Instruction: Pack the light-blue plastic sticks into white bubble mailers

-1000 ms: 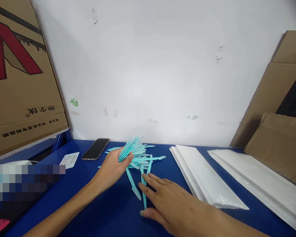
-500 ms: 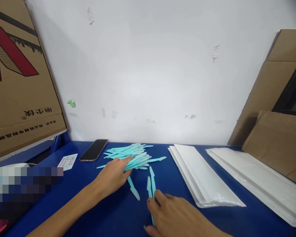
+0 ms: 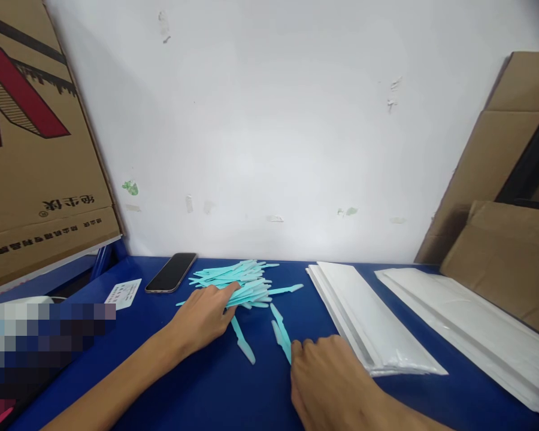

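A heap of light-blue plastic sticks with whitish blade-like ends (image 3: 233, 273) lies at the back middle of the blue table. My left hand (image 3: 206, 311) is closed around a bunch of them (image 3: 254, 291) at the heap's front right. My right hand (image 3: 326, 374) is closed at the front, nearer the middle, with two sticks (image 3: 282, 332) poking out from its left side; their lower ends are hidden by the fingers. Between the hands, one loose stick (image 3: 244, 342) lies on the table. Another (image 3: 287, 290) points right from the heap.
A phone (image 3: 171, 273) and a printed card (image 3: 124, 294) lie at the left. White packets (image 3: 368, 317) are stacked right of my right hand, with more (image 3: 458, 329) beyond. Cardboard (image 3: 40, 149) stands left, more cardboard (image 3: 503, 257) right, against a white wall (image 3: 269, 120).
My right hand has moved right and turned over, its back now facing up. The two sticks tilt further left at their tips. My left hand has hardly moved.
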### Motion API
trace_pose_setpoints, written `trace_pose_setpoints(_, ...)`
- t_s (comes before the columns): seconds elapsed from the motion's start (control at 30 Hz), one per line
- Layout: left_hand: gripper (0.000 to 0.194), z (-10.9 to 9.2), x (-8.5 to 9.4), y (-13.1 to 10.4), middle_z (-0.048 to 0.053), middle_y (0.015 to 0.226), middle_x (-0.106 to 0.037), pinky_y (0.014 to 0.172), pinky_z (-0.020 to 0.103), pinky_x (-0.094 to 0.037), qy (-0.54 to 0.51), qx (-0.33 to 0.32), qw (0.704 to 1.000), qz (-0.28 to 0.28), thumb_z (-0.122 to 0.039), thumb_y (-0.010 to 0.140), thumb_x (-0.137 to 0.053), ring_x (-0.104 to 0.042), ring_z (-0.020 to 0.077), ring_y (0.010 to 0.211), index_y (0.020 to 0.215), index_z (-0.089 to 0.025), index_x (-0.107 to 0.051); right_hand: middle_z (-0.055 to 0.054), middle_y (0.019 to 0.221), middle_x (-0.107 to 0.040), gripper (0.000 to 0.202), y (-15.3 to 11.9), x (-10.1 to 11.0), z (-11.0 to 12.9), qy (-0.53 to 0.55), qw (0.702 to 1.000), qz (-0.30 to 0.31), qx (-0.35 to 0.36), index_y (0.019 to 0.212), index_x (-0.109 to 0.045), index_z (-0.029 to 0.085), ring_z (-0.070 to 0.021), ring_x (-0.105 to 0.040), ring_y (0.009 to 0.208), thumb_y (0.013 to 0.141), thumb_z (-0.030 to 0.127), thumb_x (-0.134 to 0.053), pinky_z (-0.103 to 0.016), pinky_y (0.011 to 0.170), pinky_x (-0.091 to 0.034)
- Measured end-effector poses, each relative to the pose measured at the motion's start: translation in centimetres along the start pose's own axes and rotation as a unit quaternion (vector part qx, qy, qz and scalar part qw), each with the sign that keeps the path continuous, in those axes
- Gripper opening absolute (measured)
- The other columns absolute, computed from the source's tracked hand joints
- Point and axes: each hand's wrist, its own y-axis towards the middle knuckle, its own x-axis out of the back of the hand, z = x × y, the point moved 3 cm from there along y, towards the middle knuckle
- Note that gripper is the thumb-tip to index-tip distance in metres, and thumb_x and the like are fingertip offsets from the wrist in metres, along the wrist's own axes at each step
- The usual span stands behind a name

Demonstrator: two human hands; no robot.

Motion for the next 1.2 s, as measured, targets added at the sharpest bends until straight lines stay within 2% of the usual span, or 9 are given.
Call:
trace_pose_setpoints(0.2, 0.036, -0.4, 0.3, 0.1, 0.012, 0.091, -0.073, 0.067, 0.034, -0.048, 0.05, -0.028, 0.998, 0.016, -0.018, 0.094, -0.044, -0.07, 0.0326, 0.085, 0.127, -0.021, -0.058, -0.014, 0.073, -0.073, 0.007, -0.3, 1.2, -0.3, -0.006, 1.0, 0.0, 0.015, 0.072, -0.075, 0.016, -0.029, -0.072, 0.064, 0.073, 0.011, -0.07, -0.03, 0.048, -0.041)
trace_pose_setpoints(0.4, 0.036, -0.6, 0.5, 0.1, 0.01, 0.092, -0.074, 0.065, 0.031, -0.044, 0.059, -0.044, 0.997, 0.005, -0.015, 0.094, -0.041, -0.071, 0.0312, 0.084, 0.126, -0.023, -0.056, -0.014, 0.069, -0.074, 0.006, -0.2, 0.8, -0.8, 0.003, 1.0, -0.012, 0.009, 0.07, -0.074, 0.015, -0.0297, -0.072, 0.061, 0.07, 0.01, -0.072, -0.03, 0.047, -0.042)
trace_pose_setpoints(0.53, 0.036, -0.2, 1.5, -0.3, 0.007, 0.09, -0.076, 0.06, 0.03, -0.039, 0.041, -0.054, 0.995, -0.075, -0.018, 0.095, -0.041, -0.071, 0.0295, 0.077, 0.128, -0.024, -0.054, -0.014, 0.066, -0.072, 0.009, -0.6, 1.2, -1.4, 0.016, 0.999, -0.047, 0.003, 0.065, -0.07, 0.015, -0.0313, -0.072, 0.06, 0.068, 0.007, -0.072, -0.031, 0.046, -0.04)
trace_pose_setpoints(0.63, 0.034, 0.0, 3.0, -0.9, 0.003, 0.079, -0.072, 0.056, 0.028, -0.033, -0.022, -0.06, 0.986, -0.154, -0.021, 0.093, -0.043, -0.066, 0.0234, 0.064, 0.125, -0.024, -0.054, -0.014, 0.066, -0.072, 0.011, -1.5, 2.6, -2.4, 0.033, 0.996, -0.074, -0.031, 0.076, -0.07, 0.015, -0.0318, -0.071, 0.06, 0.073, 0.005, -0.067, -0.032, 0.045, -0.036)
trace_pose_setpoints(0.7, 0.028, 0.0, 4.1, -1.4, -0.003, 0.066, -0.063, 0.054, 0.026, -0.031, -0.113, -0.044, 0.974, -0.194, -0.025, 0.093, -0.045, -0.057, 0.0178, 0.053, 0.119, -0.023, -0.055, -0.013, 0.068, -0.072, 0.014, -2.0, 3.7, -3.2, 0.037, 0.994, -0.08, -0.057, 0.086, -0.07, 0.014, -0.0308, -0.07, 0.06, 0.077, 0.004, -0.064, -0.032, 0.045, -0.03)
trace_pose_setpoints(0.8, 0.015, -0.3, 4.9, -1.9, -0.007, 0.06, -0.045, 0.05, 0.024, -0.029, -0.28, -0.003, 0.935, -0.218, -0.034, 0.095, -0.047, -0.041, 0.0129, 0.049, 0.097, -0.023, -0.056, -0.011, 0.07, -0.072, 0.013, -2.4, 4.8, -4.3, 0.06, 0.99, -0.09, -0.086, 0.096, -0.065, 0.017, -0.0288, -0.069, 0.061, 0.092, 0.014, -0.054, -0.033, 0.047, -0.023)
trace_pose_setpoints(0.9, 0.027, -0.7, 4.7, -1.8, -0.006, 0.064, -0.04, 0.051, 0.023, -0.03, -0.42, 0.037, 0.878, -0.228, -0.043, 0.096, -0.048, -0.036, 0.0118, 0.054, 0.079, -0.022, -0.05, -0.007, 0.07, -0.071, 0.021, -2.2, 5.3, -4.7, 0.133, 0.977, -0.148, -0.071, 0.092, -0.06, 0.02, -0.0247, -0.067, 0.059, 0.101, 0.028, -0.043, -0.033, 0.049, -0.023)
trace_pose_setpoints(1.07, 0.035, -1.8, 2.9, -1.1, -0.007, 0.053, -0.039, 0.048, 0.023, -0.028, -0.628, 0.093, 0.762, -0.13, -0.047, 0.093, -0.046, -0.033, 0.0111, 0.048, 0.071, -0.021, -0.047, 0.002, 0.07, -0.071, 0.027, -1.4, 4.7, -3.5, 0.353, 0.916, -0.188, 0.035, 0.081, -0.053, 0.022, -0.0143, -0.065, 0.062, 0.103, 0.031, -0.04, -0.025, 0.059, -0.038)
trace_pose_setpoints(1.2, 0.029, -3.3, 2.2, -1.7, -0.007, 0.045, -0.044, 0.041, 0.021, -0.022, -0.689, 0.154, 0.703, -0.085, -0.049, 0.088, -0.052, -0.029, 0.0105, 0.039, 0.079, -0.021, -0.05, 0.001, 0.077, -0.073, 0.031, -0.7, 3.8, -2.2, 0.486, 0.855, -0.156, 0.093, 0.083, -0.056, 0.02, -0.0117, -0.064, 0.064, 0.103, 0.035, -0.039, -0.021, 0.06, -0.043)
